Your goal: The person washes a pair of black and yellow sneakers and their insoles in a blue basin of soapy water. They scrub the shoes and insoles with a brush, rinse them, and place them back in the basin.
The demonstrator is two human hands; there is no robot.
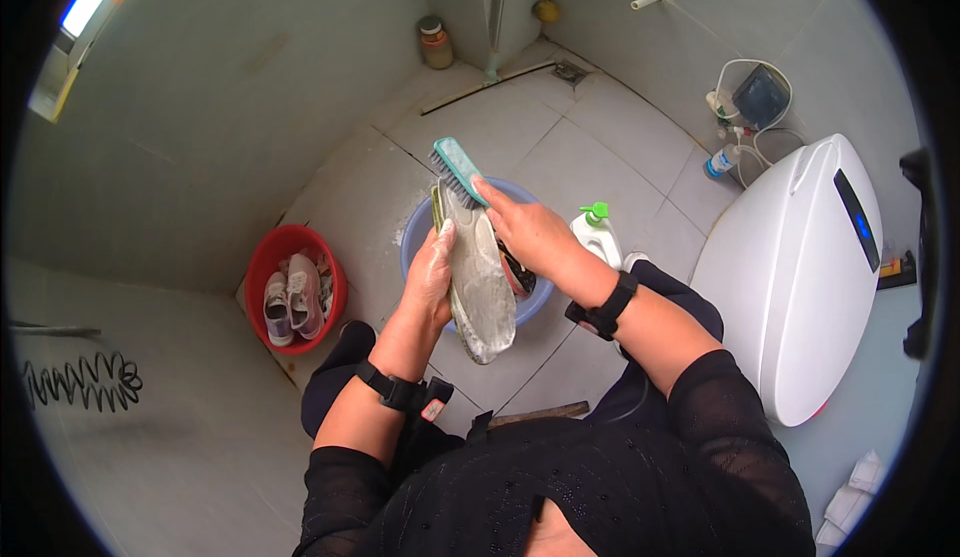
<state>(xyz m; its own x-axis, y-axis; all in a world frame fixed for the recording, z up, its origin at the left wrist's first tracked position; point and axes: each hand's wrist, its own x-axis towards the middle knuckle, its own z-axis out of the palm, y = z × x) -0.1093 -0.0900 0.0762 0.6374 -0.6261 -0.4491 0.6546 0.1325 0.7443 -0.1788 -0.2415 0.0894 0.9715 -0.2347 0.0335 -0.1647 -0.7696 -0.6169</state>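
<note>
Over a blue basin (538,309) on the floor, my left hand (428,275) grips a shoe (482,292) by its edge. The shoe's pale, wet-looking sole faces up, with greenish trim along the left side and whitish suds on it. My right hand (530,229) is closed around a scrub brush (458,164) with a teal back and grey bristles. Those bristles rest against the far end of the sole. Part of a dark and reddish item (518,275) shows in the basin behind the shoe; its kind is mostly hidden.
A red basin (263,249) with light-coloured shoes (304,292) stands at the left. Right of the blue basin is a white bottle with a green pump (597,235). A white toilet (800,287) takes up the right side. Farther off are a floor squeegee (490,85) and a jar (435,45).
</note>
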